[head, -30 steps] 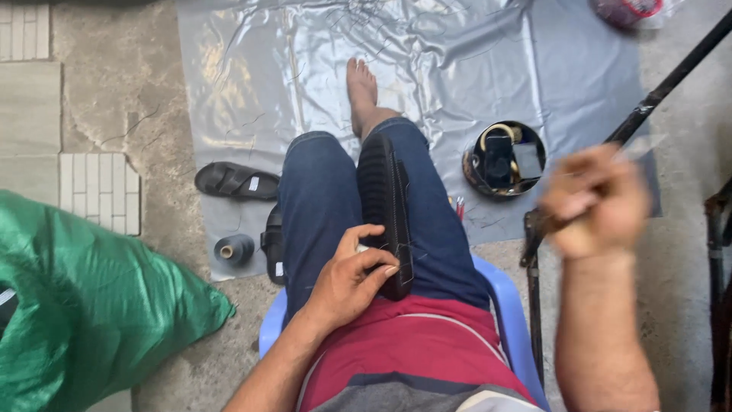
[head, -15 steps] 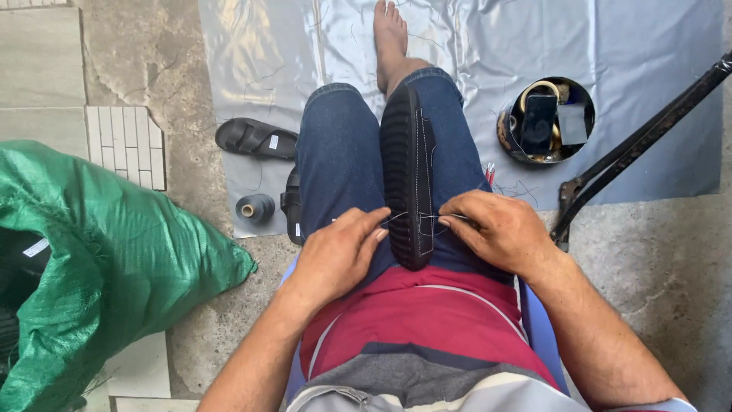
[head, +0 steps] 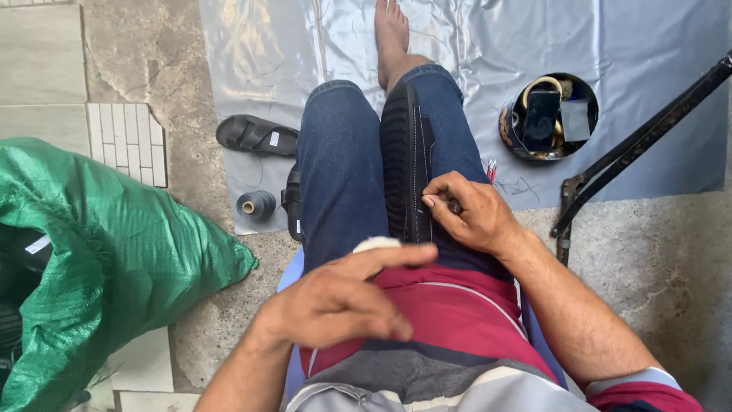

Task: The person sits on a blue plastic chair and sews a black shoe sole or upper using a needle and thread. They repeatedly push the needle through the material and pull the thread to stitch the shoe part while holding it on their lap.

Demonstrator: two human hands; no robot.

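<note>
- I see the black shoe point(head: 408, 164) clamped sole-up between my knees, lying along the gap between the two jeans-clad thighs, toe pointing away toward the bare foot point(head: 393, 34).
- My right hand point(head: 473, 214) rests against the shoe's near right edge, fingers pinched shut around a small dark tool; I judge it an awl or needle handle, though most of it is buried in the fist.
- My left hand point(head: 347, 301) hovers above my lap, off the shoe, fingers loosely curled with the forefinger stretched out. A pale wrap sits on one fingertip. Whether it holds a thread I cannot tell; none shows clearly.
- Handling, as I judge it: the ribbed rubber sole looks stiff and grippy, the upper softer. It seems light, and the knees are the sensible hold, leaving the edge seam free.
- A line of pale stitching runs along the sole's edge; how far it goes is hard to read.
- To the left lie a black sandal point(head: 255, 136) and a grey thread spool point(head: 255, 204) on the plastic sheet point(head: 610, 30).
- A round tin point(head: 549, 116) of odds sits to the right; its contents are too jumbled to name.
- A green sack point(head: 114, 259) fills the left side, cut off by the frame.
</note>
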